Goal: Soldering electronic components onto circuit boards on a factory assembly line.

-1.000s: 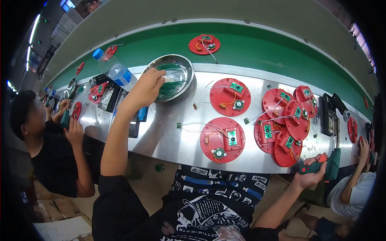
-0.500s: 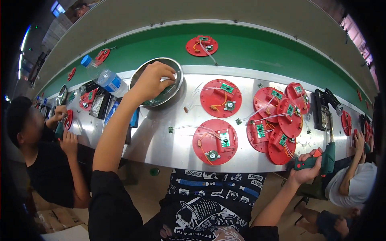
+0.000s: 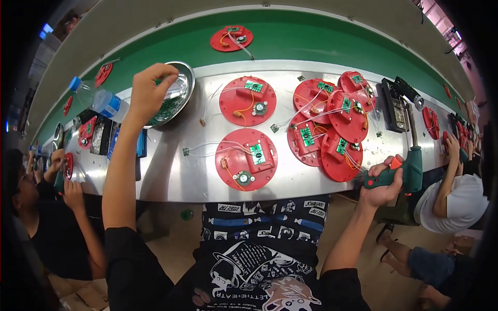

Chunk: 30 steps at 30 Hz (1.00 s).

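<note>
My left hand [image 3: 148, 96] is over a shiny metal bowl [image 3: 190, 85] at the left, thumb and fingers pinched together. What the pinch holds, if anything, is too small to make out. Small green circuit boards [image 3: 168, 110] lie in the bowl, partly hidden by the hand. At the right, my right hand [image 3: 383, 186] grips a dark green soldering gun [image 3: 413, 171] with an orange trigger, its long metal barrel pointing away from me. Two red round plates [image 3: 228, 166] with boards, wires and speakers lie between my hands. A small green board [image 3: 186, 152] sits at the nearer plate's wire ends.
Several more wired red plates [image 3: 348, 119] overlap right of centre. Beyond them stands a black tray [image 3: 394, 111]. A water bottle [image 3: 108, 104] leans beside the bowl. One red plate [image 3: 232, 39] rests against the green back panel. Other people work at both sides.
My left hand has risen and shifted toward the bowl's far side, showing more of the boards inside. The whole view has shifted, so the bench sits further left. My right hand keeps its grip.
</note>
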Available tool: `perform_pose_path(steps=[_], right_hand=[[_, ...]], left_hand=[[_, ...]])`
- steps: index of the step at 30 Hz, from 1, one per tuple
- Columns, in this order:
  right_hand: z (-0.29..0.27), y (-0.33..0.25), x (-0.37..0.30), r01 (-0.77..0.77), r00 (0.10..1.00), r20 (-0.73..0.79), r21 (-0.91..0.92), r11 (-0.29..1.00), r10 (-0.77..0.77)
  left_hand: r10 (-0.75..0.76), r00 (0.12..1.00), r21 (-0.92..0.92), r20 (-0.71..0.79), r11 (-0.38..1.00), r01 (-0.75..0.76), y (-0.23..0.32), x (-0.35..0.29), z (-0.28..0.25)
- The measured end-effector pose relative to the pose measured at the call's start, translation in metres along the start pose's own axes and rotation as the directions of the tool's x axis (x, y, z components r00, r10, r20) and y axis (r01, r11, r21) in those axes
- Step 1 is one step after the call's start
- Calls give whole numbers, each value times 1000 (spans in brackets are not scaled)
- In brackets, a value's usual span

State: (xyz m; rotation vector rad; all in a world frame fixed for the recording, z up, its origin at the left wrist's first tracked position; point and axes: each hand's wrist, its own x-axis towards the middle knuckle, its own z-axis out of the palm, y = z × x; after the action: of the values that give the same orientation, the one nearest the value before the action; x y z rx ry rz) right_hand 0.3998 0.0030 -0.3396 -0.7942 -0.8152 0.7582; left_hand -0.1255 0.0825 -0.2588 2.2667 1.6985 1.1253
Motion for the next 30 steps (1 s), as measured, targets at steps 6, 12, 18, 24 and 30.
perform_pose_path(steps=[6,12,18,24,30], right_hand=[[0,-12,-16,5,957,290,92,996,-32],[18,-21,-75,84,690,693,-361,929,207],[19,-14,-76,24,636,687,-473,881,352],[16,-16,-71,5,608,673,-533,846,421],[18,-18,-70,-42,608,655,-539,841,450]], left_hand=[[-15,986,-55,-164,998,6,121,-61,20],[-72,987,-171,-145,984,46,167,-122,79],[100,980,7,-170,995,-100,156,-126,104],[123,979,32,-165,992,-120,155,-127,106],[136,976,36,-169,991,-132,154,-127,108]])
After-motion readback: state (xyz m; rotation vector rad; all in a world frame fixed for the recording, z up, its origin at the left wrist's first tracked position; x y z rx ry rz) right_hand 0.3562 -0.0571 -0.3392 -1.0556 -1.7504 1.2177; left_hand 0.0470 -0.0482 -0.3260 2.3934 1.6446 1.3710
